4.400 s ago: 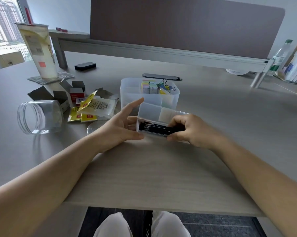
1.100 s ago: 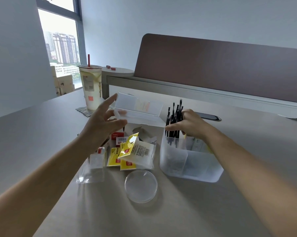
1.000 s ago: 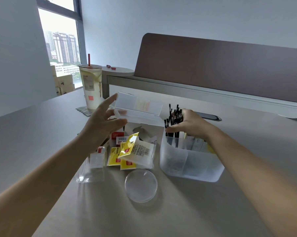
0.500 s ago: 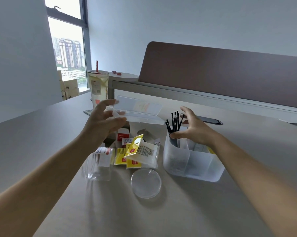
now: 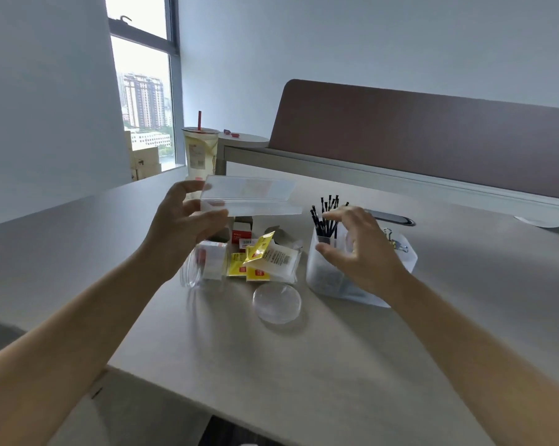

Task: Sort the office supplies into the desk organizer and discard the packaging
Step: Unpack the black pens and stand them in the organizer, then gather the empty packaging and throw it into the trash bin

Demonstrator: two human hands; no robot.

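Note:
My left hand holds an empty clear plastic pen case by its left end, raised above the desk. A frosted desk organizer stands right of centre. Black pen refills stand upright in its near-left compartment, and binder clips show at its far side. My right hand hovers in front of the organizer with fingers spread, holding nothing, close beside the refills.
Yellow and white packets, small red-and-white boxes, a clear jar on its side and its round lid lie left of the organizer. A tall drink cup stands behind. A brown partition closes the desk's far side.
My right hand has let go of the black refills, which now stand in the organizer, and has drawn back with fingers spread. My left hand still holds the clear case aloft.

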